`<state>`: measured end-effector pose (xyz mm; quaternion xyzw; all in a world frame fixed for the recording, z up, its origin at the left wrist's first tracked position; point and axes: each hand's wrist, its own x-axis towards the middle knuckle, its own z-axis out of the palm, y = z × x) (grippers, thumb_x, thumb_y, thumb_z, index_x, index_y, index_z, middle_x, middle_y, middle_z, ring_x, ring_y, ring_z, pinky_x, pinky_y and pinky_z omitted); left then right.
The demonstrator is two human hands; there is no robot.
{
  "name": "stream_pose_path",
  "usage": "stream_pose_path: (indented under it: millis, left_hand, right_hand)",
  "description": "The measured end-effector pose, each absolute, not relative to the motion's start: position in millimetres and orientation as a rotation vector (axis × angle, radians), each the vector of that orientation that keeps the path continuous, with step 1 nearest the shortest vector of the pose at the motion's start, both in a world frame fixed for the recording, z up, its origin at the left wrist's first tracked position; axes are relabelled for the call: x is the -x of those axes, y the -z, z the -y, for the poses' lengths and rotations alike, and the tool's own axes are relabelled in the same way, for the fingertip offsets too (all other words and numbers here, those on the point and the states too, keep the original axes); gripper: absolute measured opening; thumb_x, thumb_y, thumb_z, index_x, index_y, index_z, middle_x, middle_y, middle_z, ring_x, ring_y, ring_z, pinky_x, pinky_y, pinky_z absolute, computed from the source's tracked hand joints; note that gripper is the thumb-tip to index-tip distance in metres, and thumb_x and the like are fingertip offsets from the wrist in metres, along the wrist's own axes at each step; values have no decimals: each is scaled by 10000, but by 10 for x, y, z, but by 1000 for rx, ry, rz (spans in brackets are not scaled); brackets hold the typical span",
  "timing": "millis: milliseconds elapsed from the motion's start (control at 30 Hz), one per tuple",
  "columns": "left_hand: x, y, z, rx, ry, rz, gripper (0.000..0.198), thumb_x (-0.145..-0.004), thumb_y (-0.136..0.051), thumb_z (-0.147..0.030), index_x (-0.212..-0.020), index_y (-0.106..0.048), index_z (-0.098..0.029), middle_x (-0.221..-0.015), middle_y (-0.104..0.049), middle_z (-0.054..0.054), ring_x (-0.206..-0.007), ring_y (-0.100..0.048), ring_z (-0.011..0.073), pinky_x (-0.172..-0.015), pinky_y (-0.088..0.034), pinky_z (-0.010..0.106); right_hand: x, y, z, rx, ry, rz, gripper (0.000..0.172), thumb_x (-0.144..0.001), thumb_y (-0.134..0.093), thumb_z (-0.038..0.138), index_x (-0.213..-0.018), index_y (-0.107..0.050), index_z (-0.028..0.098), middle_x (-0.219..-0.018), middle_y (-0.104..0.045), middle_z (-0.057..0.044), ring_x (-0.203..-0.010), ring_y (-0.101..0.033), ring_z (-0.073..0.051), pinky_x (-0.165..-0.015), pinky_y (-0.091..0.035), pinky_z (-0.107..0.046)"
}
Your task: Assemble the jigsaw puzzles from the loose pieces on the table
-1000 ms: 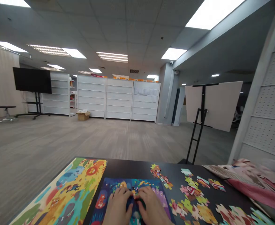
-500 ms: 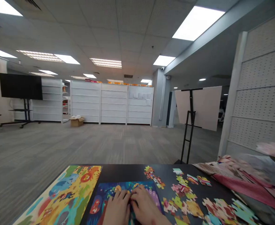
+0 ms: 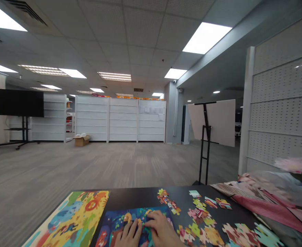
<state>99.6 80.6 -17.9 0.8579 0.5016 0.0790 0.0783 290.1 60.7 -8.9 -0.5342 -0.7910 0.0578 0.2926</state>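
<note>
A dark blue jigsaw puzzle (image 3: 111, 218) with colourful cartoon figures lies on the black table. My left hand (image 3: 129, 235) rests palm down on it, fingers stretched out flat. Beside it on the right, my right hand (image 3: 161, 229) touches the puzzle's upper part with fingers bent, thumb apart from the forefinger. I see no piece between its fingers, though the palm side is hidden. To the right of the puzzle lie several loose jigsaw pieces (image 3: 212, 235), some in joined clumps. Left of it is a yellow animal picture puzzle (image 3: 75, 219).
The black table (image 3: 132, 197) ends at a far edge before grey carpet. Pink cloth (image 3: 266, 209) and a pink flower (image 3: 295, 164) are at its right side. Beyond stand an easel with a board (image 3: 215, 121), white shelves (image 3: 122, 120), a cardboard box (image 3: 81, 140) and a screen (image 3: 20, 103).
The view has tilted up, so table and hands sit lower in the picture. Both hands stay on the blue puzzle; the right hand's thumb and fingers are spread a little wider.
</note>
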Motion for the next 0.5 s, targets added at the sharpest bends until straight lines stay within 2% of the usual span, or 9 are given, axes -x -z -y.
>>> stream_pose_path:
  millis: [167, 367, 500]
  left_hand:
    - [-985, 90, -778, -2584, -138, -1486, 598, -893, -507, -349, -1480, -517, -238, -1581, -405, 75, -1462, -386, 351, -1101, -420, 564]
    - [-940, 33, -732, -2574, -157, -1470, 600, -893, -507, -359, -1486, -507, -264, -1578, -400, 40, -1481, -354, 333, -1117, -416, 529]
    - [-956, -33, -695, -2576, -213, -1503, 582, -898, -500, -427, -1445, -566, -239, -1548, -470, 53, -1461, -395, 326, -1136, -400, 502]
  right_hand:
    - [-2818, -32, -511, 1493, -213, 2127, 539, -763, -507, 39, -1146, -772, 310, -1317, -672, -43, -1251, -562, -249, -1080, -425, -390]
    - [-2779, -78, -460, 1539, -206, 2113, 431, -816, -537, 115, -1104, -787, 317, -1301, -674, -34, -1231, -559, -254, -1071, -421, -391]
    - [-2682, -206, -457, 1553, -282, 2123, 343, -826, -558, 126, -1040, -791, 258, -1277, -686, -55, -1231, -564, -273, -1071, -427, -395]
